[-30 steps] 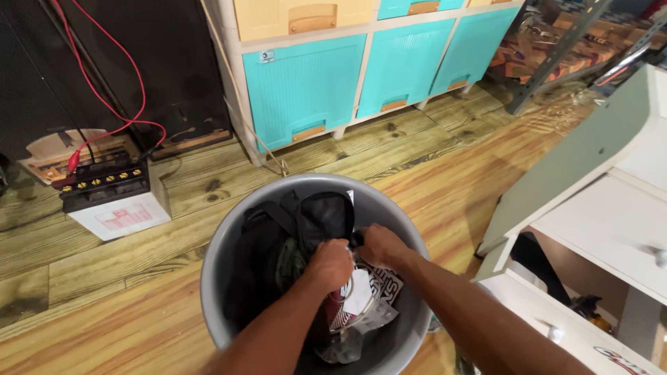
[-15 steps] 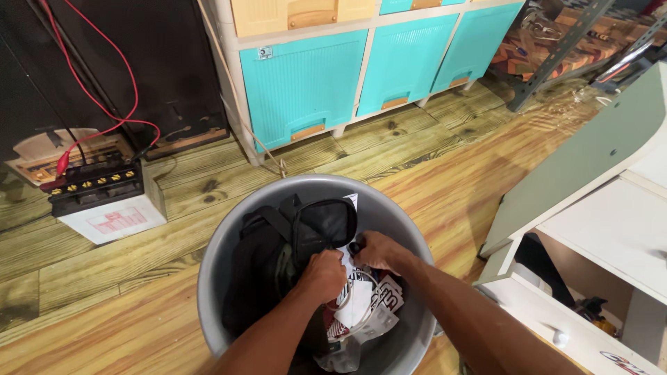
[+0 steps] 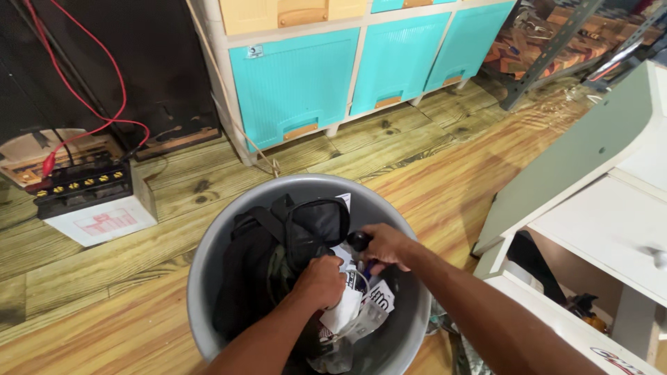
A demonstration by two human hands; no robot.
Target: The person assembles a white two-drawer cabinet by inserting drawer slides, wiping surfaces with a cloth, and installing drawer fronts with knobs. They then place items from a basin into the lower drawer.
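Head view, looking down at a plank floor of yellow-brown wood that fills most of the frame. Along the top edge stands a cabinet with three turquoise doors below and pale orange fronts above. At the right edge, one white desk with a grey-green side panel and a knobbed drawer. At lower centre sits one round grey bin, smooth-walled and open at the top; it holds the items being handled. Inside it, on the left, lies one black bag with straps and a mesh panel, crumpled and reaching up to the far rim. To its right, at the bin's centre, is a loose heap of white wrappers with black print, their number not countable, beside clear plastic film near the bottom. At left centre of the frame, one battery, black-topped on a white case, with one red cable looping up to the upper left. Two bare hands reach in from the lower edge. The left hand is curled closed over the wrappers. The right hand, just right of it, has its fingers wrapped on a small black knob; what the knob belongs to cannot be told.
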